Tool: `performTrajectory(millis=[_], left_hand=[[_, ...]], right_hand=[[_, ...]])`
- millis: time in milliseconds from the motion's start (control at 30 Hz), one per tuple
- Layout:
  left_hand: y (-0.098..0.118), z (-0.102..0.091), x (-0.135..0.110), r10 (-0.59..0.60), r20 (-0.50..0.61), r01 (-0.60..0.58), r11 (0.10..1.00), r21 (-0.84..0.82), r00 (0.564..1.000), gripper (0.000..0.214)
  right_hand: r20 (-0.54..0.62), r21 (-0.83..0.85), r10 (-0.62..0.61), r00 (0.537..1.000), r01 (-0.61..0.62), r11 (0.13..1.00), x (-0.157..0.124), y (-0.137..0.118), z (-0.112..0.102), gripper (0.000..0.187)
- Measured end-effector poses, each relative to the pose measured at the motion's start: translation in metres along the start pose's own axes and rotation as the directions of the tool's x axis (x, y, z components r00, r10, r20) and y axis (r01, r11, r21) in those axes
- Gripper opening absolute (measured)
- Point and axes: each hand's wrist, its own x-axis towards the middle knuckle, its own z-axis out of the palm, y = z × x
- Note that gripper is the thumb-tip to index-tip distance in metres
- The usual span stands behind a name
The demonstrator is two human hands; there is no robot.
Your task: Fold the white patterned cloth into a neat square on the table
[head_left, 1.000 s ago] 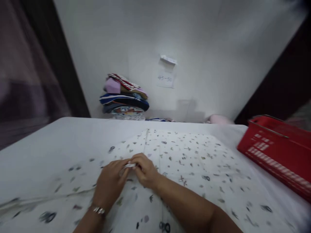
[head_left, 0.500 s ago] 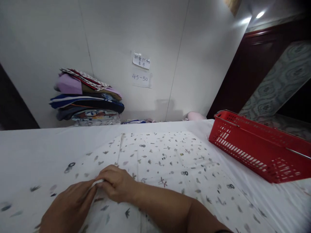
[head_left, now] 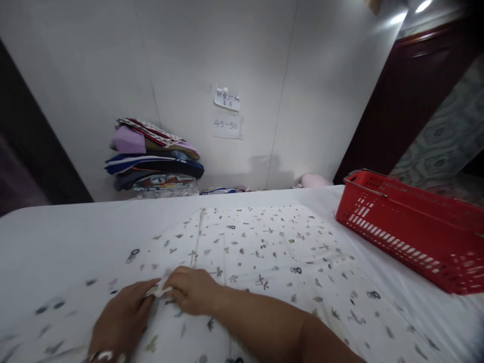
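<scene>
Now left hand (head_left: 123, 312), right hand (head_left: 194, 292): grips pinched on printed cloth (head_left: 280, 267), spaced apparently slightly wider than 0.5 s ago.

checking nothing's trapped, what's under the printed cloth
The white table shows beyond the cloth's far edge. The left hand and right hand pinch the cloth; whatever lies directly beneath it is covered and can't be seen.
</scene>
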Motion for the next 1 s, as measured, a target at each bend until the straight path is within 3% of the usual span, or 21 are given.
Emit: performTrajectory(millis=[100, 367, 433, 500, 600, 700, 767, 900, 1000], left_hand=[[0.010, -0.007, -0.002, 0.084, 0.013, -0.083, 0.996, -0.015, 0.996, 0.035], [0.034, -0.022, -0.009, 0.050, 0.089, -0.062, 0.989, 0.134, 0.995, 0.033], [0.045, -0.030, -0.011, 0.032, 0.123, -0.058, 0.975, 0.213, 0.992, 0.034], [0.054, -0.039, -0.015, 0.055, 0.230, -0.123, 0.948, 0.293, 0.972, 0.031], [0.059, -0.053, -0.024, -0.004, 0.249, -0.078, 0.945, 0.317, 0.969, 0.024], [0.045, -0.070, -0.037, -0.102, 0.223, 0.022, 0.942, 0.335, 0.970, 0.024], [0.029, -0.084, -0.049, -0.176, 0.196, 0.099, 0.933, 0.347, 0.965, 0.024], [-0.011, -0.117, -0.080, -0.302, 0.135, 0.235, 0.900, 0.368, 0.944, 0.023], [-0.037, -0.139, -0.109, -0.363, 0.103, 0.300, 0.874, 0.382, 0.926, 0.021]], right_hand=[[0.021, -0.009, 0.012, 1.000, -0.012, 1.000, -0.002, -0.001, 0.006, 0.019], [0.079, -0.068, 0.041, 0.996, -0.036, 0.997, -0.005, -0.009, 0.008, 0.020], [0.058, -0.025, 0.115, 0.992, -0.114, 0.993, -0.005, -0.014, 0.004, 0.017], [0.018, 0.034, 0.193, 0.981, -0.193, 0.981, -0.005, -0.020, -0.004, 0.014], [0.013, 0.083, 0.187, 0.982, -0.188, 0.979, -0.003, -0.029, -0.027, 0.013], [0.033, 0.129, 0.124, 0.992, -0.128, 0.983, 0.001, -0.037, -0.062, 0.018], [-0.019, 0.141, 0.078, 0.997, -0.075, 0.987, -0.001, -0.039, -0.089, 0.017], [-0.111, 0.092, 0.134, 0.985, -0.124, 0.988, -0.019, -0.035, -0.136, 0.022], [-0.158, 0.030, 0.148, 0.976, -0.145, 0.989, -0.033, -0.027, -0.158, 0.022]])
